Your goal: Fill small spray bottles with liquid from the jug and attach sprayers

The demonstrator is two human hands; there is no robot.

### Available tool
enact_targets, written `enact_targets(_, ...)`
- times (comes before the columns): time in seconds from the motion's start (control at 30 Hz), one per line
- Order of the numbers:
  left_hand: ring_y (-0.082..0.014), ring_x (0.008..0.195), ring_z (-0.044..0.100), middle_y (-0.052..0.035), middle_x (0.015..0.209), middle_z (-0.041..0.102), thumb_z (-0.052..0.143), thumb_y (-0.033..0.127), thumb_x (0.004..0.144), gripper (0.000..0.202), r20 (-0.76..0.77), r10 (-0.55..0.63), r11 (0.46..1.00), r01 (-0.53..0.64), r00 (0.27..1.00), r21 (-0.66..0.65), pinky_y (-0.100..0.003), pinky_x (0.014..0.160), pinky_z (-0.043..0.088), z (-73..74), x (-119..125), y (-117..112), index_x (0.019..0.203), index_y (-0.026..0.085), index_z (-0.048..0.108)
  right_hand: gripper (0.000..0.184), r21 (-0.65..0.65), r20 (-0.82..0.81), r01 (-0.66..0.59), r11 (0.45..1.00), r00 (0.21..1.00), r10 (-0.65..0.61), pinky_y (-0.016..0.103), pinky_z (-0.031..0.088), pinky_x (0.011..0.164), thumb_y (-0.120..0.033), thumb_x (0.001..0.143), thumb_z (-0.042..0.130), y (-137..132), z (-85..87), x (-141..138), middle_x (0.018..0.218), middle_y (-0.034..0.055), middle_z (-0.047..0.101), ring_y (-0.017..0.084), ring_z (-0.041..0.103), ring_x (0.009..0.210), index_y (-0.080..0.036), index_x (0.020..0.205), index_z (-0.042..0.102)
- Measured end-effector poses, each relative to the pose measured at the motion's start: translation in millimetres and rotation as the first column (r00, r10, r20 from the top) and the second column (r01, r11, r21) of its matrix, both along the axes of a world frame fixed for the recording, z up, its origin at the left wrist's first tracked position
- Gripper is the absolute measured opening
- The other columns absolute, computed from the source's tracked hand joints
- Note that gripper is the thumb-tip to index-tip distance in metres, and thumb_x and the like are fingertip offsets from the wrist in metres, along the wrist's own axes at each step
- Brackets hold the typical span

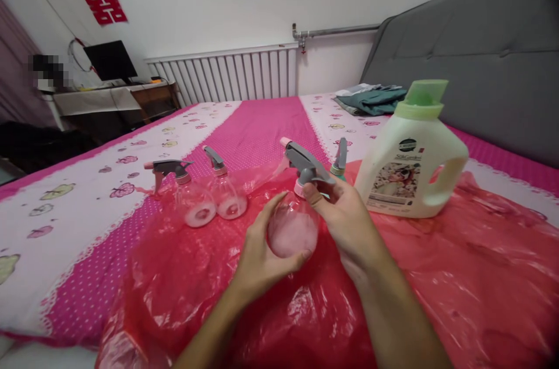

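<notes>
A clear spray bottle (293, 231) with whitish liquid inside is between my two hands, over a red plastic sheet (187, 287). My left hand (262, 247) wraps round its body from the left, thumb at the lower front. At the top, my right hand (340, 212) grips the pink collar and grey spray head (305, 162), which tilts to the left. Two similar spray bottles, one farther left (194, 206) and one nearer the middle (229, 197), stand on the sheet. Behind my right hand another grey sprayer (341, 156) with a green collar shows; its body is mostly hidden.
A large cream detergent jug (410, 153) with a green cap stands to the right on the sheet. Folded clothes (371, 98) lie farther back on the bed, beside the grey headboard (471, 49). A radiator (236, 75) and a desk with a monitor (111, 60) are beyond.
</notes>
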State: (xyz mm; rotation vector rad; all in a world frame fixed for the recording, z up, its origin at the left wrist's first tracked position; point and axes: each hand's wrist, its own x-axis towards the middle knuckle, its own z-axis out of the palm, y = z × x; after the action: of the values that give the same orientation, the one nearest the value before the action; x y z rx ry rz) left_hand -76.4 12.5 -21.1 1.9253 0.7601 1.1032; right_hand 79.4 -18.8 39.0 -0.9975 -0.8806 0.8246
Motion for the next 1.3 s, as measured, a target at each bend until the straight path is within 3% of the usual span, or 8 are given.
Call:
enact_targets(0.2,-0.0372,0.134,0.060,-0.0097,0.141,0.062,0.091,0.030,0.066,0.098,0.000,0.065,0.996,-0.065,0.998,-0.062,-0.062,0.117,0.045,1.0,5.8,-6.0,0.150,0.035,0.041,0.055,-0.024,0.095,0.185,0.983,0.979,-0.182,0.038,0.051,0.085,-0.058,0.063,0.090,3.0,-1.6,-4.4,0.092,0.0027,0.069,0.019,0.061,0.087,-0.021,0.097,0.068)
enact_targets(0.33,-0.0379,0.136,0.057,-0.0105,0.143,0.060,0.090,0.033,0.068,0.093,0.032,0.057,0.991,-0.053,0.998,-0.124,-0.060,0.115,0.047,1.1,6.7,-3.3,0.147,0.035,0.042,0.049,0.032,0.084,0.101,0.994,0.991,-0.103,0.043,0.052,0.101,-0.059,0.077,0.081,3.4,-2.5,-5.1,0.111,0.0075,0.075,0.023,0.068,0.107,-0.022,0.108,0.071)
enact_targets(0.43,-0.0383,0.135,0.057,-0.0113,0.143,0.060,0.091,0.033,0.066,0.094,0.037,0.063,0.988,-0.057,0.997,-0.145,-0.060,0.116,0.046,0.4,8.2,0.0,0.146,0.034,0.043,0.039,0.071,0.070,0.066,0.995,0.995,-0.070,0.041,0.054,0.103,-0.052,0.088,0.072,2.5,-3.9,-3.7,0.119,0.0078,0.076,0.022,0.070,0.112,-0.022,0.114,0.072)
enact_targets(0.73,-0.0376,0.131,0.061,-0.0128,0.140,0.061,0.092,0.034,0.066,0.095,0.065,0.082,0.975,-0.067,0.995,-0.213,-0.060,0.111,0.049,-5.3,16.1,-4.9,0.147,0.033,0.042,0.038,0.014,-0.071,0.117,0.993,0.991,-0.116,0.045,0.052,0.110,-0.045,0.084,0.076,6.8,-10.1,-8.8,0.126,0.0080,0.076,0.024,0.069,0.121,-0.021,0.114,0.076)
enact_targets(0.83,-0.0358,0.133,0.060,-0.0123,0.144,0.060,0.092,0.033,0.068,0.094,0.078,0.091,0.981,-0.076,0.993,-0.181,-0.058,0.112,0.049,-8.7,20.2,-5.6,0.147,0.033,0.041,0.033,0.019,-0.012,0.200,0.980,0.980,-0.200,0.046,0.050,0.111,-0.044,0.085,0.076,8.4,-12.3,-12.3,0.125,0.0073,0.076,0.024,0.069,0.119,-0.022,0.111,0.077)
enact_targets(0.97,-0.0337,0.132,0.061,-0.0122,0.147,0.059,0.090,0.029,0.071,0.091,0.058,0.080,0.989,-0.073,0.995,-0.128,-0.054,0.109,0.052,-13.6,23.8,-1.6,0.147,0.033,0.040,0.026,0.040,0.110,0.210,0.977,0.971,-0.213,0.046,0.050,0.109,-0.041,0.091,0.070,10.7,-17.8,-16.6,0.122,0.0075,0.076,0.023,0.070,0.116,-0.022,0.108,0.074)
enact_targets(1.2,-0.0398,0.137,0.058,-0.0160,0.149,0.059,0.091,0.023,0.064,0.089,-0.131,0.044,0.996,-0.053,0.990,-0.070,-0.062,0.116,0.044,-21.9,14.2,11.1,0.143,0.026,0.050,0.024,-0.047,0.176,0.173,0.984,0.971,-0.163,0.046,0.049,0.107,-0.034,0.083,0.073,16.2,-39.6,-13.3,0.111,0.0074,0.074,0.024,0.068,0.110,-0.021,0.101,0.067)
enact_targets(1.3,-0.0411,0.138,0.058,-0.0175,0.149,0.060,0.095,0.024,0.061,0.093,-0.200,-0.014,0.995,-0.005,0.980,-0.098,-0.063,0.116,0.044,-22.2,4.3,17.1,0.144,0.025,0.052,0.030,-0.073,0.152,0.206,0.976,0.969,-0.193,0.046,0.049,0.108,-0.034,0.080,0.071,18.4,-45.1,-18.6,0.116,0.0100,0.074,0.024,0.068,0.112,-0.019,0.106,0.066)
